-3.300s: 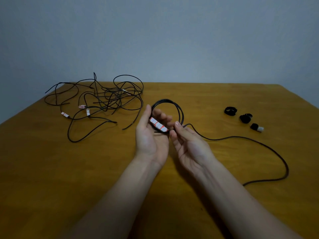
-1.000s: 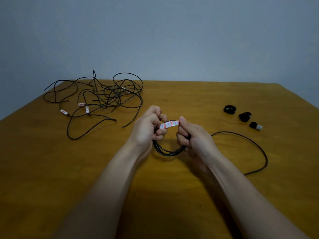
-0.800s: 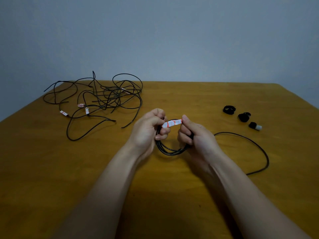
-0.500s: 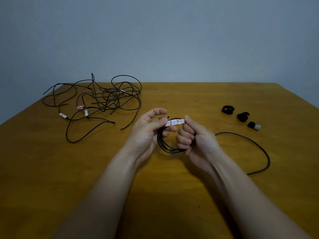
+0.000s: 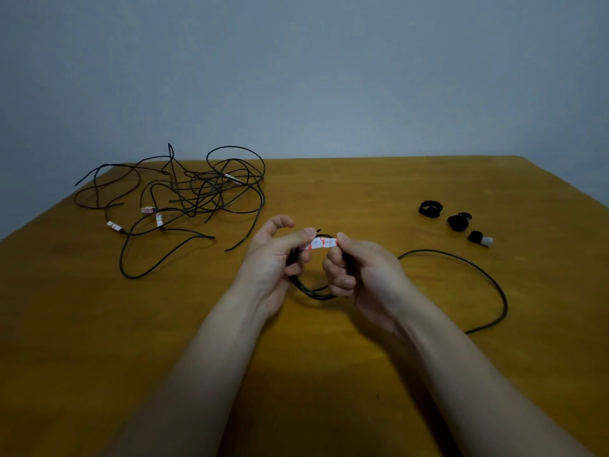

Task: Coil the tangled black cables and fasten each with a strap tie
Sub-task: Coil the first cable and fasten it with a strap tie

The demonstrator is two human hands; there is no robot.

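Upper left: tangled cables (image 5: pixel 184 199) in a heap on the table (image 5: pixel 99 341). Centre: left hand (image 5: pixel 273 262) pinches the coil (image 5: pixel 313 291) by the white label (image 5: pixel 321 243); right hand (image 5: pixel 359 275) pinches the label's other end, fingers curled round the coil. Risk: if either pinch slackens, the loops spring apart. Right: the loose tail (image 5: pixel 478 282) may snag. Strap ties (image 5: pixel 456 222) sit well apart, so reaching them means a one-handed hold.

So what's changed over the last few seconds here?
The coil, earlier standing above the hands, now hangs below them. The left hand and right hand have both curled round it, pinching the white-and-red tag between them. The loose tail on the right has shortened, drawn in. The tangled cables and three strap ties stayed put.
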